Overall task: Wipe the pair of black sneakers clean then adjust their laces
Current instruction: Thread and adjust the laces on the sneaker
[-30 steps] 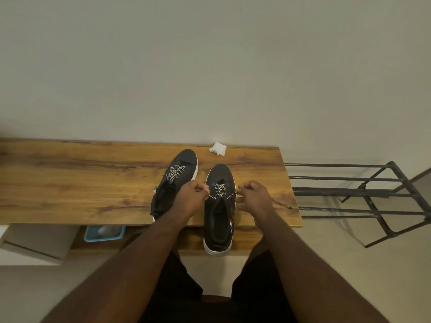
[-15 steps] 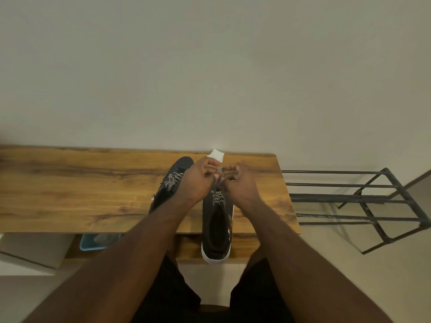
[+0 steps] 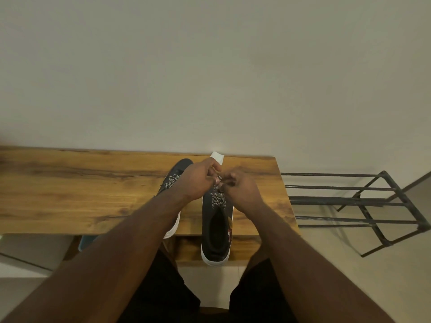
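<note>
I see both forearms stretched forward, left hand [image 3: 195, 180] and right hand [image 3: 242, 190] meeting knuckle to knuckle over the right sneaker [image 3: 217, 227] on the table [image 3: 70, 194]. Their fingers [image 3: 218, 180] pinch its patterned lace [image 3: 218, 199]. The left sneaker [image 3: 173, 178] lies just beside, partly under my left wrist.

You are in a home, most likely an entryway or hall. A wood-grain bench [image 3: 70, 190] stands against a plain pale wall [image 3: 210, 66], a bare black metal shoe rack [image 3: 363, 201] sits beside it on a light tiled floor [image 3: 349, 276], and sneakers [image 3: 215, 229] rest on the bench.
</note>
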